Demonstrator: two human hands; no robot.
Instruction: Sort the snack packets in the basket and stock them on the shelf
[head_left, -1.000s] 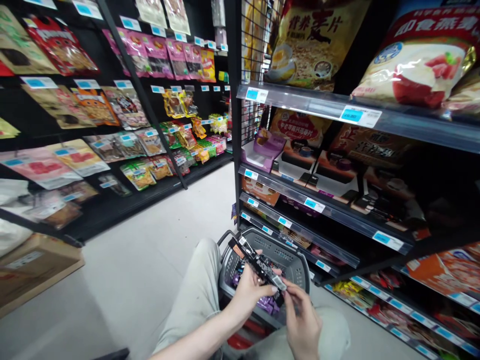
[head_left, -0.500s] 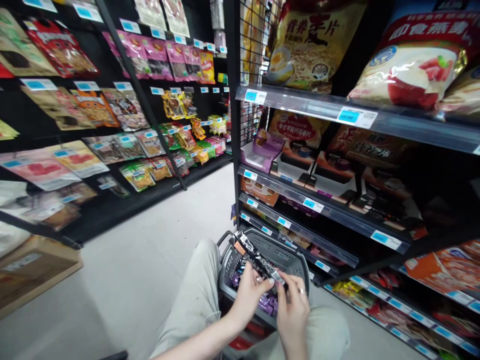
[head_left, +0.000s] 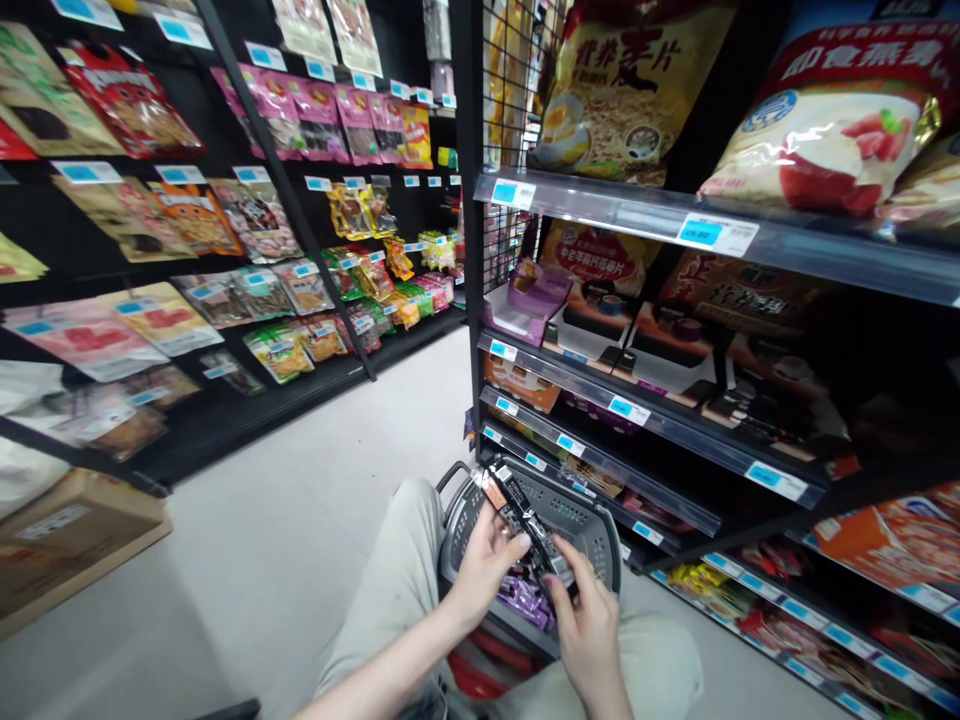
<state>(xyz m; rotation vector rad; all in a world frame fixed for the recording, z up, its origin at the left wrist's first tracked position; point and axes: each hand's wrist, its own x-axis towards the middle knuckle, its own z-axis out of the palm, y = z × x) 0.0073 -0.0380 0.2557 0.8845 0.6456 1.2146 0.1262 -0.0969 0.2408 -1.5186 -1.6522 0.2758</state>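
A long strip of black sachets (head_left: 525,518) runs between both my hands, just above a grey shopping basket (head_left: 600,530). My left hand (head_left: 486,560) grips the strip near its middle from the left. My right hand (head_left: 589,625) pinches the lower end with its fingertips. The strip's upper end, with an orange label, sticks up over the basket's left rim. Purple packets (head_left: 525,598) lie inside the basket under my hands. The basket sits on the floor between my knees (head_left: 409,540).
A black shelf unit (head_left: 645,420) with boxed drinks, cereal bags and blue price tags stands close on my right. Hanging snack packs (head_left: 285,290) fill the wall on the left. A cardboard box (head_left: 67,530) sits at the lower left, with pale floor (head_left: 300,500) between.
My hands shifted slightly along the strip and it tilted a little; the right hand turned from beneath the strip's end to over it. The basket stayed put.
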